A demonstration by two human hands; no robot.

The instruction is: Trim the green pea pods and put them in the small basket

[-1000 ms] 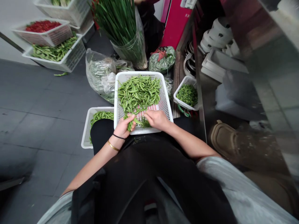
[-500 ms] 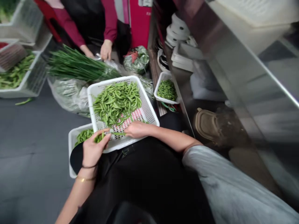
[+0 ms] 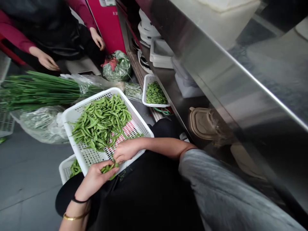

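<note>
head camera shows my left hand [image 3: 93, 179] curled around a small bunch of green pods [image 3: 107, 168], thumb and fingers closed on them at the near edge of a white basket [image 3: 96, 156]. my right hand [image 3: 127, 149] is just beside it, fingers bent in toward the bunch; i cannot tell whether they pinch a pod. the basket sits askew at my lap, a loose pile of pods [image 3: 101, 118] heaped over the far part of its perforated floor, with red showing through the holes.

under its left corner, near my knee, a second basket [image 3: 64, 170] holds more pods. dark grey floor tiles [image 3: 33, 183] spread to the left. beyond the basket, long green stalks [image 3: 40, 88] lie sideways above a clear plastic bag [image 3: 40, 123] of greenery, and a rounded bag [image 3: 122, 69] rests near a red panel [image 3: 107, 29]. a co-worker in magenta sleeves [image 3: 83, 12] faces me, both hands lowered.

on my right runs a steel counter [image 3: 204, 61]; below it are white tubs [image 3: 146, 29], pale trays [image 3: 161, 53] and a brown lidded container [image 3: 201, 123], with a small basket [image 3: 145, 91] of chopped greens beside.
</note>
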